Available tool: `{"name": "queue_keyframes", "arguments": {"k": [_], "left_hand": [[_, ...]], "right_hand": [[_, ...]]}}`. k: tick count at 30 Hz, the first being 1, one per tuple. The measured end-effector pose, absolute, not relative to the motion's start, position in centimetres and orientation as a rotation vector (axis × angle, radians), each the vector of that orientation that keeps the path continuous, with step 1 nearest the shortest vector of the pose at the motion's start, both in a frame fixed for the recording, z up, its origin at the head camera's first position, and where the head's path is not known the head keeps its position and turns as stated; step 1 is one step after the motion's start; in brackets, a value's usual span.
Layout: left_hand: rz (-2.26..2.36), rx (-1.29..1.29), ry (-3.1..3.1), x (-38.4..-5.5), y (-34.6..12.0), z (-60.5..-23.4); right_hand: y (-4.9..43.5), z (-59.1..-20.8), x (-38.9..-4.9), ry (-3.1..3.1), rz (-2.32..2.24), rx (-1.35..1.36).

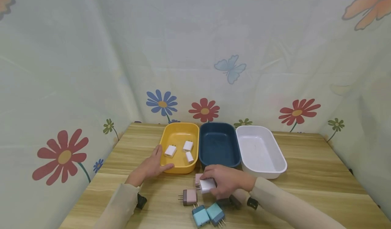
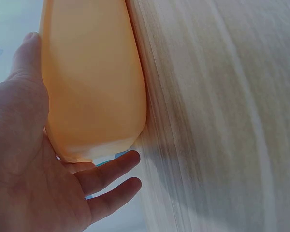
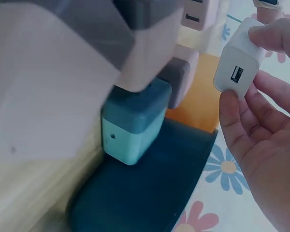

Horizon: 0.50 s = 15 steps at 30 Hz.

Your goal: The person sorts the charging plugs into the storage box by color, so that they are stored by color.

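Note:
My right hand (image 1: 227, 179) pinches a white USB wall charger (image 1: 207, 185) between thumb and fingers, over the loose chargers in front of the trays. In the right wrist view the white charger (image 3: 238, 62) shows its USB port. At the near left corner of the yellow tray (image 1: 180, 169), my left hand (image 1: 152, 166) rests against the side, thumb by the front rim. Its fingers look loosely extended in the left wrist view, beside the tray wall (image 2: 92, 77). Three white chargers (image 1: 170, 151) lie inside the yellow tray.
A dark blue tray (image 1: 220, 163) and a white tray (image 1: 264, 173) stand in a row right of the yellow one. Nearer lie a pink-and-grey charger (image 1: 190, 197), two teal chargers (image 1: 200, 216) and others partly hidden under my right hand. A printed curtain (image 1: 183, 52) hangs behind.

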<state>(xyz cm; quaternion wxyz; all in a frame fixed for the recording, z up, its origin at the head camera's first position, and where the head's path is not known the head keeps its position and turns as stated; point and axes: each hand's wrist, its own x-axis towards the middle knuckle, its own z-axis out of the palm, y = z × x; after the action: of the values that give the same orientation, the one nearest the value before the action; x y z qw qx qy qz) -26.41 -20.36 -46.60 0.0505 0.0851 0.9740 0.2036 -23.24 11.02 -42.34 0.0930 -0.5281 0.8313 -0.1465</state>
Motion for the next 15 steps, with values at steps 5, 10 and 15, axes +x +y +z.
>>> {"name": "queue_keyframes", "arguments": {"k": [5,10,15], "left_hand": [[0.615,0.256,2.963,-26.4,-20.4,-46.6],[0.621,0.25,2.961,-26.3,-20.4,-46.5],[0.623,0.25,2.96,-26.3,-20.4,-46.4]], "right_hand": [[11.0,-42.0,-23.7,2.494,-0.424,-1.599],[10.9,-41.6,-23.9,2.515,-0.412,-1.644],[10.8,-41.1,-24.0,2.528,-0.432,-1.66]]}}
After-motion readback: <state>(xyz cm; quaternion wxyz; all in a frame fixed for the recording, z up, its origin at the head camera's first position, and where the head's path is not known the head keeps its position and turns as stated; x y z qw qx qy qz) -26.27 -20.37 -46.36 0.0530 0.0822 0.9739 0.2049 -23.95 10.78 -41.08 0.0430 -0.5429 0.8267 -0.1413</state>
